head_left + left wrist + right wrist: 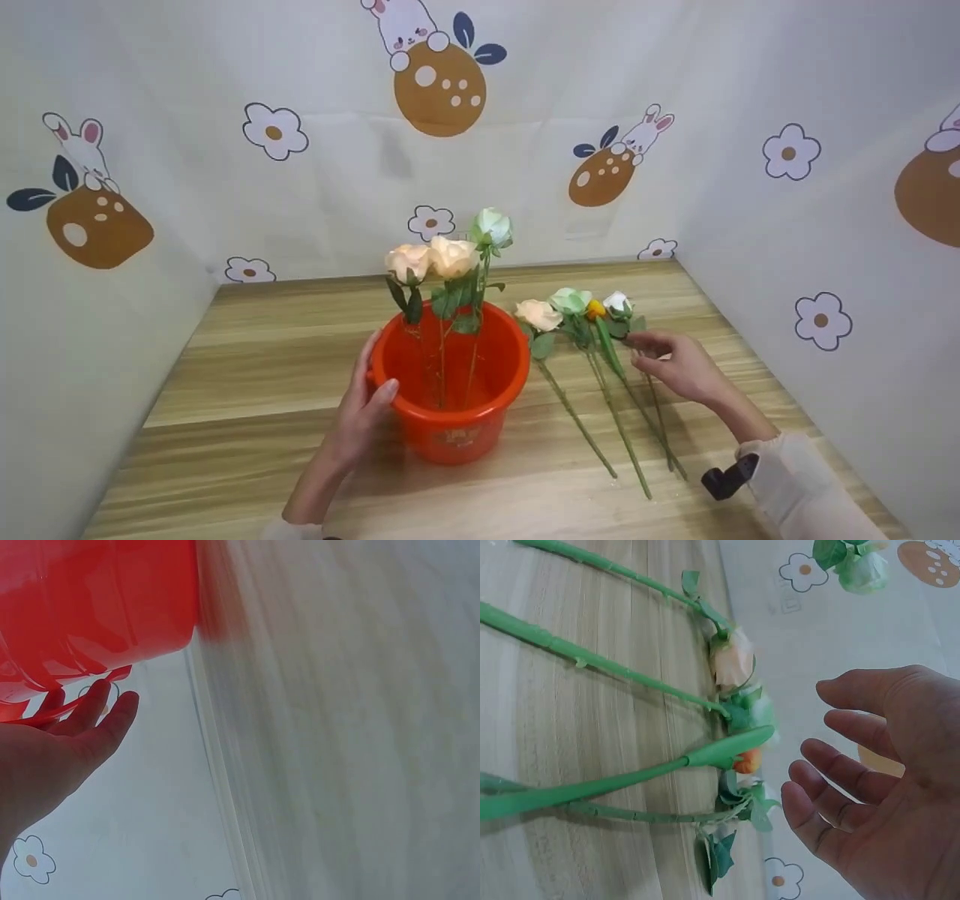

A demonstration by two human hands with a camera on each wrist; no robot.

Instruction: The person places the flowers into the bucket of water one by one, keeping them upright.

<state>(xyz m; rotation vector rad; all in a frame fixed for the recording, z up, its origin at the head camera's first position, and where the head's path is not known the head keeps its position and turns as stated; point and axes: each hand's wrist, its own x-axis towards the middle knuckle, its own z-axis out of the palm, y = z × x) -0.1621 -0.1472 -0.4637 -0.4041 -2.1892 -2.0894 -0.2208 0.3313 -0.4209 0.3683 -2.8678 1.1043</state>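
Observation:
A red plastic bucket point(454, 439) stands upright on the table. My left hand point(358, 420) holds its left side, thumb over the rim and fingers outside; in the left wrist view those fingers point(94, 709) lie along the bucket's handle. Two peach roses point(453, 257) and a pale green rose point(492, 227) stand in the bucket. My right hand point(681, 367), fingers loosely bent and apart, hovers beside the white rose point(618, 302), holding nothing. Next to that lie an orange tulip point(595, 309), another pale green rose point(571, 301) and another peach rose point(538, 315).
The loose stems lie on the wood-grain table point(262, 420) right of the bucket, pointing toward the near edge. Printed cloth walls point(330, 180) close off the back and both sides. A black device point(729, 477) sits on the right wrist.

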